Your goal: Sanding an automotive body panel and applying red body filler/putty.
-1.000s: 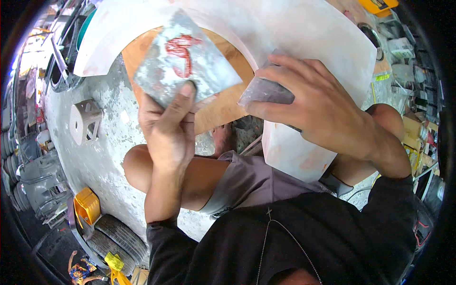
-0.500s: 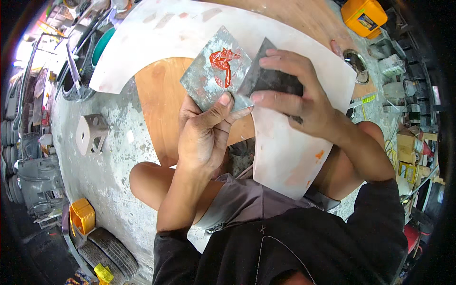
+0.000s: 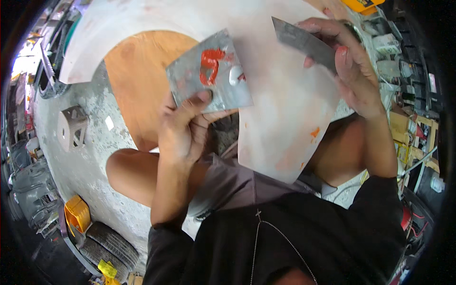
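Note:
My left hand (image 3: 183,126) grips a grey metal plate (image 3: 187,71), thumb on top and fingers underneath. A streak of red paste (image 3: 207,73) lies on the plate, and beside it sits a white blob (image 3: 235,75) with a little red at its edge. To the right, my right hand (image 3: 356,73) is closed on a dark, thin, flat spreader (image 3: 304,42), which is raised apart from the plate. Both are above a white curved fender-like panel (image 3: 280,137), whose lower end lies by my lap and bears orange smears (image 3: 314,133).
Under the panel's arch is a brown wooden board (image 3: 135,85). On the concrete floor to the left stand a small stool (image 3: 71,128), a yellow cut container (image 3: 77,213) and tires (image 3: 111,244). Cluttered shelves (image 3: 403,123) line the right; a yellow jug (image 3: 363,4) is at the far right.
The spreader has moved right, away from the plate, in my right hand. A white blob now shows beside the red paste, whose shape has changed. The view has shifted.

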`<state>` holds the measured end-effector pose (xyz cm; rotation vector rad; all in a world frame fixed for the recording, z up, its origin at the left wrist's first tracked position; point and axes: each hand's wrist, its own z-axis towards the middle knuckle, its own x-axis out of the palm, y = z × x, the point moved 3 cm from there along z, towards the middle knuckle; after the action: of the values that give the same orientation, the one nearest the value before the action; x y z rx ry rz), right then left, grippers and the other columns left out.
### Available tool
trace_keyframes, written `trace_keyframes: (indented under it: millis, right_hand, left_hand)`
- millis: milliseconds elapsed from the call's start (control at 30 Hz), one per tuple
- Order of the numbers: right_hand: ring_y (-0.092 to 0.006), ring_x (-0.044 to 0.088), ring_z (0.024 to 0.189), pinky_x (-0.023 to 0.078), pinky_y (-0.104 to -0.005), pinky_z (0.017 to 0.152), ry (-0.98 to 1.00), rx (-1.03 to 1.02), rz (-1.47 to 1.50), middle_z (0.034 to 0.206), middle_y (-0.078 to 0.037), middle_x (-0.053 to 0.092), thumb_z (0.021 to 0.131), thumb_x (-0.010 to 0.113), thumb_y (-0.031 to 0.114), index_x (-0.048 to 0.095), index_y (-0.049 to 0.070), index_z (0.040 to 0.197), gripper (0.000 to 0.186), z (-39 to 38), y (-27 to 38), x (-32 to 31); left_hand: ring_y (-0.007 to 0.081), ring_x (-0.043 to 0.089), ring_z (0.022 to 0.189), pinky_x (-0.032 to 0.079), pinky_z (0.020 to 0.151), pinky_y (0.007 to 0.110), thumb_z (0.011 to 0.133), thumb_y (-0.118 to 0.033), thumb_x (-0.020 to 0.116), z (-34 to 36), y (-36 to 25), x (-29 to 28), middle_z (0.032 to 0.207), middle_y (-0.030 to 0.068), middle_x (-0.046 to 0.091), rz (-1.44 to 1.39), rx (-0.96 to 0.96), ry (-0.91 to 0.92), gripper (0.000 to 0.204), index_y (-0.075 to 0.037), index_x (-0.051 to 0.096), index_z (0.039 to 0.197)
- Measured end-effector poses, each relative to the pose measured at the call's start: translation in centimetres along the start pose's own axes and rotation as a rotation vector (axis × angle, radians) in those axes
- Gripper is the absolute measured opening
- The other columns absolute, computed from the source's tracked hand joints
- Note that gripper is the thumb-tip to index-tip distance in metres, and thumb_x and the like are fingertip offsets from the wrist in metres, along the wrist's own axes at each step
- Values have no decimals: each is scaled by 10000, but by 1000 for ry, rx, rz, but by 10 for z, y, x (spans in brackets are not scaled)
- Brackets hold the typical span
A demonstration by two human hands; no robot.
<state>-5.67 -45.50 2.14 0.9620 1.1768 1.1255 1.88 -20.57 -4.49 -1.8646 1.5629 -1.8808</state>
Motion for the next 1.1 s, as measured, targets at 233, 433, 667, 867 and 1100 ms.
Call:
trace_keyframes:
  millis: [233, 433, 667, 867, 1100]
  right_hand:
    - [-335, 558, 1070, 447, -426, 932, 292, -454, -1053, 1211, -192, 597, 787, 590, 222, 695, 68, 1106, 369, -2, 43, 31]
    - [-340, 560, 1051, 464, -449, 899, 371, -489, -1173, 1189, -123, 628, 616, 635, 238, 744, 157, 1047, 452, 2, 48, 56]
    - [-326, 564, 1009, 484, -421, 835, 380, -517, -1265, 1159, -84, 651, 575, 603, 207, 743, 145, 1030, 480, 0, 46, 64]
    - [-327, 565, 982, 488, -411, 821, 361, -497, -1216, 1148, -99, 658, 586, 593, 207, 736, 127, 1033, 476, -5, 43, 63]
    - [-328, 569, 994, 489, -410, 834, 227, -651, -1177, 1161, -109, 656, 623, 615, 196, 736, 125, 1044, 444, -8, 36, 57]
  left_hand:
    - [284, 698, 844, 638, 737, 399, 856, 70, 513, 0, 10, -21, 1044, 214, 645, -5, -101, 54, 301, 125, 519, 1151]
    - [258, 698, 818, 634, 712, 372, 855, 60, 542, -4, 8, -17, 1009, 194, 652, 66, -140, 15, 294, 117, 524, 1142]
    - [290, 700, 743, 634, 661, 377, 836, 53, 548, -6, 9, -14, 959, 211, 639, 138, -91, -69, 309, 118, 490, 1132]
    - [237, 694, 832, 630, 703, 357, 852, 64, 570, -7, 11, -11, 1019, 181, 662, 133, -93, -71, 301, 104, 533, 1148]
    - [246, 694, 839, 631, 727, 372, 862, 63, 563, -10, 11, -13, 1025, 186, 662, 54, -101, -34, 308, 104, 524, 1164]
